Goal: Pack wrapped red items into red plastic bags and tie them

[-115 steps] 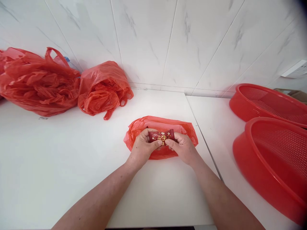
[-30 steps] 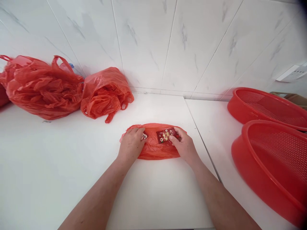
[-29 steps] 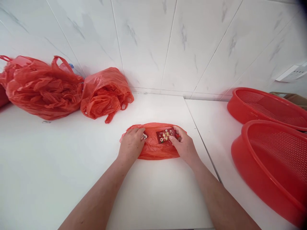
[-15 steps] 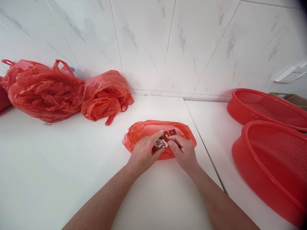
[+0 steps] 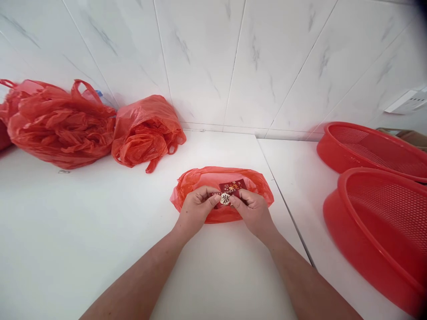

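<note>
A small dark red candy packet (image 5: 225,199) with a cream round patch and the printed words "SWEET SUGAR" is pinched between both hands. My left hand (image 5: 196,212) grips its left edge with thumb and fingers. On the right edge, the thumb and bent fingers of my right hand (image 5: 254,213) close in the same way. Another dark red printed surface (image 5: 232,185) shows just behind it; whether this is a second packet or part of the same one, I cannot tell. Beneath the hands lies a red plastic bag (image 5: 196,177), its mouth spread wide on the white table (image 5: 100,231).
Two bulging red plastic bags, a large one (image 5: 60,124) and a smaller one (image 5: 147,133), sit by the tiled wall at the left. Two red mesh baskets, one in front (image 5: 350,231) and one behind (image 5: 333,153), stand at the right. A seam (image 5: 290,215) runs between the table panels.
My left hand has shifted slightly left and drawn its fingers into a pinch near the packet's middle. The packet has turned, and its round patch and "SWEET SUGAR" lettering now show.
</note>
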Available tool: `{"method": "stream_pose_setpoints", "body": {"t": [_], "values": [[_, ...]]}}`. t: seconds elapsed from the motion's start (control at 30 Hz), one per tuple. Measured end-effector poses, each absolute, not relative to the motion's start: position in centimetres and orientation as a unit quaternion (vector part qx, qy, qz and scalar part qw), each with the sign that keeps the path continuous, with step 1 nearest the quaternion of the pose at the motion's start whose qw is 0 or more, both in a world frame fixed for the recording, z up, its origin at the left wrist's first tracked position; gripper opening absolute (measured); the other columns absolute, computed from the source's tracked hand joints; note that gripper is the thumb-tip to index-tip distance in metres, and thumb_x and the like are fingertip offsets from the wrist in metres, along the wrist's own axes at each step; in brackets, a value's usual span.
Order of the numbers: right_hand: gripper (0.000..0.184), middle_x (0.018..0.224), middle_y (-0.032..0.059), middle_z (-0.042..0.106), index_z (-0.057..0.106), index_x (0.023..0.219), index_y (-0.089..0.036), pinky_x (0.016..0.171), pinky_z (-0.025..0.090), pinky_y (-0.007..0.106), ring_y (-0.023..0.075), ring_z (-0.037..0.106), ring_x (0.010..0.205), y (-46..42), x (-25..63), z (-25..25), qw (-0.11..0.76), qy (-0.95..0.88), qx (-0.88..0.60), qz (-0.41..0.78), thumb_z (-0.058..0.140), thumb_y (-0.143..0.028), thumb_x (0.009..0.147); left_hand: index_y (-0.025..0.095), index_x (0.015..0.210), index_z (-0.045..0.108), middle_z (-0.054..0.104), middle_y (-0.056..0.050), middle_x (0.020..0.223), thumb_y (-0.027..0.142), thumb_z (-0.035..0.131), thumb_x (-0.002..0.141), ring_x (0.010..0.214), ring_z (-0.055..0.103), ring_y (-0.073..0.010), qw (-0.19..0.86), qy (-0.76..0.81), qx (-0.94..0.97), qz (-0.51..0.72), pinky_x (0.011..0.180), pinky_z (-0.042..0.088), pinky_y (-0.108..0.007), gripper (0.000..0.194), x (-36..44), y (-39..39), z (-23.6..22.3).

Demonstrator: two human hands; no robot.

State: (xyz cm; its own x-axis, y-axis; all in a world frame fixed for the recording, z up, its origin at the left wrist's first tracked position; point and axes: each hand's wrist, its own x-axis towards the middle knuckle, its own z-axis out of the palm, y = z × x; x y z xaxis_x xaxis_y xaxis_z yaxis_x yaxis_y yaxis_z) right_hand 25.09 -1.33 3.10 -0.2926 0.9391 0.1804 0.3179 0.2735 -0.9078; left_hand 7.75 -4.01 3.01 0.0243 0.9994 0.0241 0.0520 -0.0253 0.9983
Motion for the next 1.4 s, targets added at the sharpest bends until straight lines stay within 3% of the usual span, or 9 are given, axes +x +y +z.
{"method": "stream_pose_setpoints", "body": {"t": [0.2, 0.4, 0.5, 0.6, 0.7, 0.93, 1.1, 1.23, 1.4], "values": [[0.028, 0.062, -0.0027, 0.052, 0.056, 0.069, -0.020, 0.055, 0.035, 0.024, 0.0105, 0.041, 0.055, -0.5, 26.6, 3.5, 0.421, -0.697, -0.528, 0.243, 0.049, -0.038, 0.089, 0.020, 0.072, 0.059, 0.063, 0.002, 0.070, 0.025, 0.054, 0.081, 0.068, 0.057, -0.0131, 0.345, 0.613, 0.515, 0.489, 0.065, 0.044, -0.025, 0.012, 6.8, -3.3, 3.4], [0.015, 0.076, -0.0041, 0.066, 0.063, 0.084, -0.026, 0.058, 0.040, 0.026, 0.0110, 0.051, 0.056, -0.1, 27.1, 3.7, 0.307, -0.739, -0.575, 0.172, 0.050, -0.032, 0.087, 0.024, 0.072, 0.062, 0.064, 0.004, 0.066, 0.030, 0.051, 0.082, 0.062, 0.057, -0.0148, 0.209, 0.690, 0.552, 0.418, 0.061, 0.043, -0.029, 0.016, 5.7, -1.6, 3.5], [0.012, 0.087, -0.0039, 0.068, 0.064, 0.089, -0.028, 0.062, 0.043, 0.028, 0.0139, 0.059, 0.068, 0.2, 27.3, 3.1, 0.265, -0.765, -0.570, 0.137, 0.052, -0.027, 0.085, 0.027, 0.092, 0.065, 0.069, 0.002, 0.080, 0.035, 0.052, 0.084, 0.070, 0.061, -0.0180, 0.178, 0.706, 0.575, 0.373, 0.064, 0.046, -0.032, 0.017, 5.6, -1.1, 2.9], [0.016, 0.109, -0.0031, 0.065, 0.062, 0.096, -0.029, 0.071, 0.047, 0.030, 0.0166, 0.061, 0.093, 0.5, 27.7, 2.3, 0.249, -0.786, -0.555, 0.111, 0.055, -0.023, 0.083, 0.024, 0.113, 0.058, 0.066, -0.004, 0.113, 0.034, 0.054, 0.085, 0.100, 0.060, -0.0236, 0.065, 0.677, 0.633, 0.370, 0.084, 0.047, -0.038, 0.031, 5.8, -1.1, 2.3], [0.028, 0.120, -0.0014, 0.060, 0.059, 0.109, -0.029, 0.075, 0.049, 0.032, 0.0163, 0.061, 0.095, 0.8, 27.7, 1.9, 0.247, -0.792, -0.550, 0.093, 0.054, -0.021, 0.083, 0.020, 0.112, 0.058, 0.061, -0.007, 0.121, 0.028, 0.051, 0.088, 0.110, 0.054, -0.0240, -0.046, 0.610, 0.691, 0.385, 0.093, 0.043, -0.040, 0.027, 6.3, -1.6, 2.3], [0.048, 0.127, 0.0027, 0.056, 0.047, 0.130, -0.029, 0.071, 0.050, 0.033, 0.0197, 0.061, 0.095, 1.2, 27.2, 1.4, 0.199, -0.797, -0.564, 0.080, 0.055, -0.024, 0.083, 0.019, 0.090, 0.061, 0.065, -0.003, 0.082, 0.027, 0.059, 0.082, 0.075, 0.057, -0.0190, 0.068, 0.409, 0.886, 0.205, 0.065, 0.047, -0.032, 0.011, 9.0, -4.3, 1.8], [0.043, 0.121, -0.0009, 0.060, 0.052, 0.125, -0.031, 0.078, 0.049, 0.033, 0.0180, 0.061, 0.097, 1.8, 27.4, 1.3, 0.192, -0.796, -0.565, 0.100, 0.053, -0.022, 0.084, 0.019, 0.082, 0.058, 0.057, -0.002, 0.064, 0.010, 0.041, 0.086, 0.058, 0.051, -0.0159, 0.102, 0.363, 0.908, 0.181, 0.053, 0.041, -0.029, 0.019, 10.2, -5.8, 1.0], [0.038, 0.123, -0.0017, 0.059, 0.056, 0.121, -0.031, 0.080, 0.050, 0.033, 0.0173, 0.060, 0.099, 2.0, 27.4, 1.4, 0.214, -0.789, -0.569, 0.094, 0.050, -0.021, 0.085, 0.021, 0.091, 0.060, 0.060, -0.001, 0.067, 0.012, 0.038, 0.089, 0.059, 0.052, -0.0157, 0.133, 0.321, 0.910, 0.226, 0.055, 0.044, -0.029, 0.024, 10.4, -6.1, 0.8], [0.038, 0.131, -0.0004, 0.055, 0.057, 0.122, -0.028, 0.089, 0.049, 0.036, 0.0188, 0.056, 0.113, 2.2, 27.5, 1.4, 0.276, -0.759, -0.584, 0.077, 0.050, -0.023, 0.085, 0.022, 0.111, 0.057, 0.069, -0.004, 0.090, 0.011, 0.036, 0.090, 0.076, 0.062, -0.0170, 0.125, 0.307, 0.914, 0.235, 0.066, 0.051, -0.030, 0.032, 10.6, -6.5, 1.3]]}}
